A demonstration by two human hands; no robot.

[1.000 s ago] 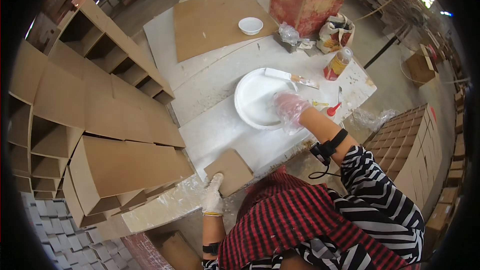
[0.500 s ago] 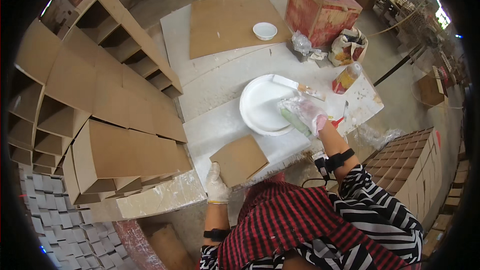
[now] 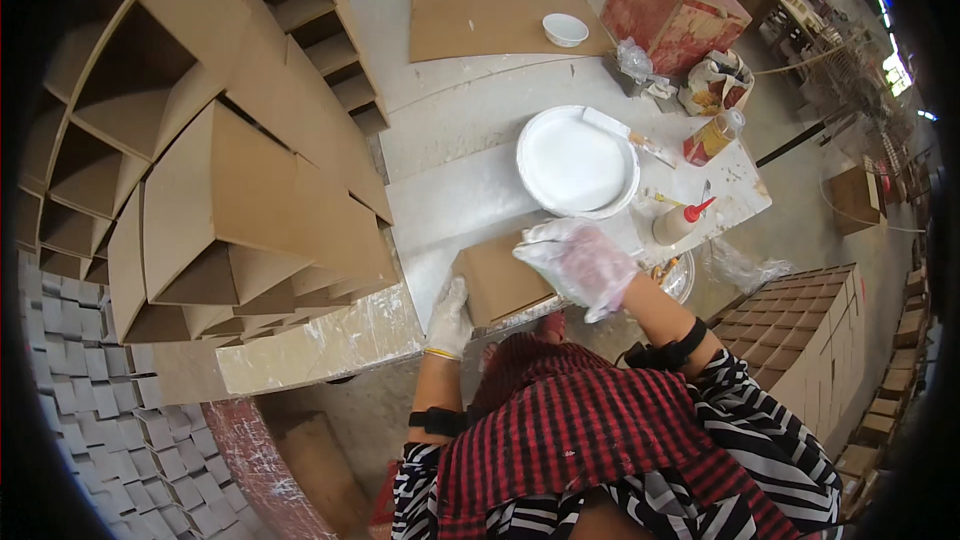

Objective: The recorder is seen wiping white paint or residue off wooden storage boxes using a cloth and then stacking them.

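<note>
Step in hand: apparently working the box's surface by hand; left hand [image 3: 449,323] steadies, right hand [image 3: 580,264] is laid over the near right part.
Box [image 3: 497,277]: between the two hands, at the bench [image 3: 440,183] edge; plain brown board, matte, flat-faced, crisp corners.
Left hand: closed on the box's left side, thumb toward the upper face; white fabric glove [image 3: 447,331].
Right hand: fingers bent at the box; crinkled clear plastic glove [image 3: 600,275], pinkish beneath. Cannot tell whether anything is gripped.
Next move: judged to call for a firm left brace and light, even right-hand pressure.
Basin [image 3: 522,164]: beyond the right hand; round, white-rimmed, holding smooth white liquid [image 3: 576,165].
Brush [image 3: 630,137]: on the basin's far right rim, white-coated, wooden handle.
Bottle [image 3: 677,226]: right of the right hand; pale, red pointed nozzle.
</note>
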